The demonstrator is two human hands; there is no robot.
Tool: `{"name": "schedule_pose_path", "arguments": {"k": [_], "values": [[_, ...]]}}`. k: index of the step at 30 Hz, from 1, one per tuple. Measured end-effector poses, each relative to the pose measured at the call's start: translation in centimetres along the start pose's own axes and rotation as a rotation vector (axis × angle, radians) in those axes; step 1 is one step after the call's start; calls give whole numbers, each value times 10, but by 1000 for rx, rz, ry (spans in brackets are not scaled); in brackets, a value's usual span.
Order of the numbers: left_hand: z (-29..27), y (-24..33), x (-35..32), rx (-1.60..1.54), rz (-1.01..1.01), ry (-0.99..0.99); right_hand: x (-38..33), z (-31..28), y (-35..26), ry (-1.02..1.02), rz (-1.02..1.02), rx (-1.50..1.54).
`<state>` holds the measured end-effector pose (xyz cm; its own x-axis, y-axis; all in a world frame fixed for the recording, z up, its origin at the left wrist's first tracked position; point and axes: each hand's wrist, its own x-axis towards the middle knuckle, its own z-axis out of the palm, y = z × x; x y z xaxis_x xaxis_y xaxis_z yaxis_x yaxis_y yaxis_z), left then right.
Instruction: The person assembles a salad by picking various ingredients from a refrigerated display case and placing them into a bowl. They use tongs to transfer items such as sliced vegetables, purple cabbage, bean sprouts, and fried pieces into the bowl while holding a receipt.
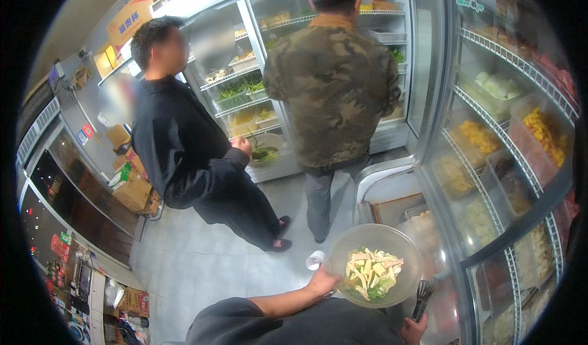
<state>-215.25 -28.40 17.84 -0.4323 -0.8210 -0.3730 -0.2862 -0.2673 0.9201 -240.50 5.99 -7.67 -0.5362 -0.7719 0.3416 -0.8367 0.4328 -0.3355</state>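
A clear round bowl (409, 252) is in front of me, with pale sliced strips, pinkish square slices and green leaves (372, 272) lying in it. My left hand (323, 282) is closed on the bowl's left rim. A small curled white paper (315, 260) sticks up beside those fingers; whether they hold it too I cannot tell. Low on the right, my right hand (414, 331) is closed round the handle of black tongs (422, 300), whose slotted head points up beside the bowl.
Glass-door fridges with wire shelves (490, 149) and food tubs (478, 138) line my right. A low chest cabinet (392, 210) stands beyond the bowl. A person in black (184, 130) and one in a camouflage jacket (334, 87) stand ahead by another display fridge (245, 69). Cardboard boxes (131, 189) are on the left.
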Motion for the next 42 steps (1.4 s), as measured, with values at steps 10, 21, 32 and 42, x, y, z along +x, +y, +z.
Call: {"name": "schedule_pose_path", "arguments": {"k": [10,21,32,42], "values": [[-35,-39,3,-86,-42,-7,45,-61,-74,-3,833,843],[-165,-53,-16,-320,-100,150,157,-61,-186,144,-282,232],[-160,-2,13,-503,-143,76,326,-108,-288,132,-476,306],[-168,64,49,-296,-151,166,386,-106,-285,46,-617,382]]}}
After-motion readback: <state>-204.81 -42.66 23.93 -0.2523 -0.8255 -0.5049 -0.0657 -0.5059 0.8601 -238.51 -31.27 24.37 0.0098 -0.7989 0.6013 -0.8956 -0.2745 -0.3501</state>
